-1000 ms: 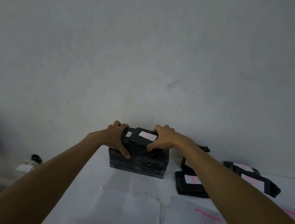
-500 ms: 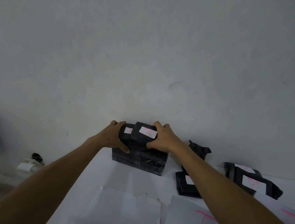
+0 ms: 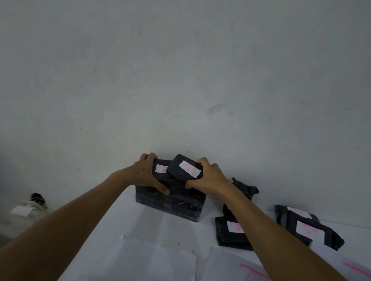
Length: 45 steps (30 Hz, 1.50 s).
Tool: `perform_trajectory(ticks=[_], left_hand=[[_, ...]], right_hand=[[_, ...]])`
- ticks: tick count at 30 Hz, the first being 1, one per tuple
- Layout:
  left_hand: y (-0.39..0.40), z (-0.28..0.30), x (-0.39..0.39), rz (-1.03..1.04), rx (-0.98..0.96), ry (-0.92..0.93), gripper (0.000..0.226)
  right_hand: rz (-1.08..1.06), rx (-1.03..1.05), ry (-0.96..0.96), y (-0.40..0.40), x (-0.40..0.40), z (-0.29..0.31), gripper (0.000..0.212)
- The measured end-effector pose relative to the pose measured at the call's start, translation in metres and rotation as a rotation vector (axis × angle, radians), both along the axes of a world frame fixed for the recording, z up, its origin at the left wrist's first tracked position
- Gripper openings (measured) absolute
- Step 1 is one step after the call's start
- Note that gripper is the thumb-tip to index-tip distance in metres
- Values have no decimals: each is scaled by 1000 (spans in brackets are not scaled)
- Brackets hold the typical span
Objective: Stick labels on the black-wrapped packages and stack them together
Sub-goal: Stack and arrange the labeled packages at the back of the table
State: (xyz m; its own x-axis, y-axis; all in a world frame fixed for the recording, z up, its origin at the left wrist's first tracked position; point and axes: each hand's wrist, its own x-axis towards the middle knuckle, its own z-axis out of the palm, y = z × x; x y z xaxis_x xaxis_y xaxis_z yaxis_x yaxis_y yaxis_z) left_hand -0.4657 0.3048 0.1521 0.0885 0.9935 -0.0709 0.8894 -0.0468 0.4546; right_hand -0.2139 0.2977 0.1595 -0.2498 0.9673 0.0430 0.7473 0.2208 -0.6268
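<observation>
A large black-wrapped package (image 3: pixel 171 205) stands on the white table against the wall. On top of it lie two smaller black packages, each with a white label marked in pink. My left hand (image 3: pixel 146 173) grips the left labelled package (image 3: pixel 161 171), thumb on its front. My right hand (image 3: pixel 208 178) grips the right labelled package (image 3: pixel 184 168), which sits tilted and overlaps the left one.
More labelled black packages lie to the right: one (image 3: pixel 231 231) partly under my right forearm, a pair (image 3: pixel 308 228) farther right, and a crumpled one (image 3: pixel 245 188) by the wall. White paper sheets (image 3: pixel 145 264) with pink marks cover the near table. A white object (image 3: pixel 26 208) lies at left.
The right top package has lifted and tilted up over the left one. Both hands moved slightly back toward the wall with the stack.
</observation>
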Motion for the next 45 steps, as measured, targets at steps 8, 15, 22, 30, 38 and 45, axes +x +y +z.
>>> perform_trajectory(ticks=[8, 15, 22, 30, 38, 45], left_hand=[[-9, -1, 0, -65, 52, -34, 120], [-12, 6, -3, -97, 20, -42, 123], [-10, -2, -2, -17, 173, -124, 104], [-14, -6, 4, -32, 160, -160, 87], [-14, -12, 2, 20, 76, -67, 151], [-15, -24, -1, 178, 69, -149, 153]], right_hand=[[16, -5, -13, -3, -8, 0, 78], [68, -22, -28, -6, -6, 4, 71], [69, 23, 25, 0, -12, 7, 67], [96, 40, 9, 12, -24, 13, 95], [-43, -33, -70, 4, -24, 12, 129], [-58, -128, -47, 8, -11, 6, 89]])
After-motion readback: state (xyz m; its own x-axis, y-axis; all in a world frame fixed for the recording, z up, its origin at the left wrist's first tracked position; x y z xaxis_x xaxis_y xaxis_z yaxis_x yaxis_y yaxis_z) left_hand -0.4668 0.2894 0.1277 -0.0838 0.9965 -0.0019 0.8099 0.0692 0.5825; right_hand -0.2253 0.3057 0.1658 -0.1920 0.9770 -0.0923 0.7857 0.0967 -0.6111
